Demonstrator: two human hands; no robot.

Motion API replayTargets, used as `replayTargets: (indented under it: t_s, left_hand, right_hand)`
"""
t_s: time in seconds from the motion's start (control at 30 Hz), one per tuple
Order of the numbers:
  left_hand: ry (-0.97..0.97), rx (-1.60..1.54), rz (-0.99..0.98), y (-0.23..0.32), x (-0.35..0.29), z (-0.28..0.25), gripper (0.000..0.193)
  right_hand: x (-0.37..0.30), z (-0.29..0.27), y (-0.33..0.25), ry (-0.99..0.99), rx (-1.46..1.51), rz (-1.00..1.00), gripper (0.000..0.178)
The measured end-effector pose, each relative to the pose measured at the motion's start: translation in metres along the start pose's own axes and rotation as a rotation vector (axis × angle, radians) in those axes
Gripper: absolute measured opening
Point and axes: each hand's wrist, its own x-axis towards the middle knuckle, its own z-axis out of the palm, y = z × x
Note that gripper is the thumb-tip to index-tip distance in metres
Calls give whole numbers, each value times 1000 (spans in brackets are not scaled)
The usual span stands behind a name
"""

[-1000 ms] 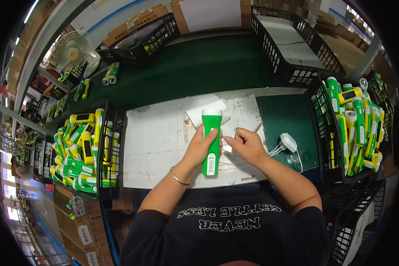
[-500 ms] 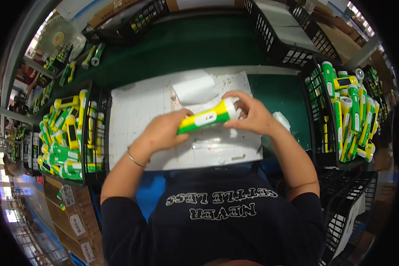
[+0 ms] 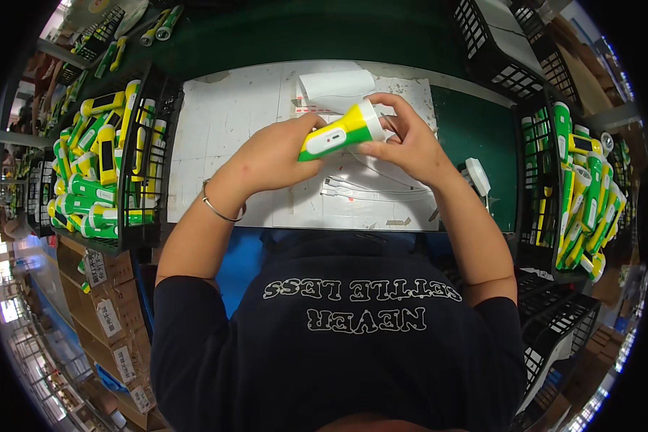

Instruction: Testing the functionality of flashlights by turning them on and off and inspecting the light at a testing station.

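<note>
A yellow and green flashlight (image 3: 335, 137) is held level above the white work board (image 3: 223, 144). My left hand (image 3: 277, 155) wraps round its narrow tail end. At the wide white head, my right hand (image 3: 407, 140) has its thumb and fingers curled about the rim. The flashlight's side panel, with a small switch and port, faces up. Under it, white cables (image 3: 374, 189) with plugs lie on the board. A curled white paper (image 3: 336, 85) rests just beyond the hands. To the right of my right wrist sits a white plug-like block (image 3: 477, 176).
A black crate (image 3: 147, 144) full of yellow and green flashlights stands at the left, another full crate (image 3: 540, 165) at the right. Farther back on the green table are loose flashlights (image 3: 168, 23) and a black basket (image 3: 497, 50). Cardboard boxes (image 3: 104, 302) stand low at the left.
The whole view has shifted, so the board and crates appear differently placed. The flashlight stays in both hands, its tail end now tilted lower and its head turned slightly. The cables show more sharply.
</note>
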Motion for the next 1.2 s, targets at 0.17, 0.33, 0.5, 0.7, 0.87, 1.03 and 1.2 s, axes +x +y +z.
replayTargets:
  t_s: [0.17,0.33,0.5,0.7,0.87,1.03,1.2]
  left_hand:
    - [147,-371,-97,-27,-3,34,61]
    - [140,-575,-263,-26,-2,46,65]
    - [195,-439,-186,-24,11,56,67]
    - [298,-268,-131,-13,22,65,65]
    - [550,144,-84,6,22,64,64]
    - [551,111,-94,1,20,66,64]
    - [719,45,-195,-22,11,32,61]
  right_hand:
    - [15,25,60,171,-878,-22,36]
    - [21,31,68,219,-811,-95,19]
    - [14,6,39,72,-33,42,23]
    - [10,-3,45,125,20,75,22]
    - [8,4,40,217,130,115,22]
    - [10,10,41,223,187,155,18]
    - [-6,17,35,172,23,145,17]
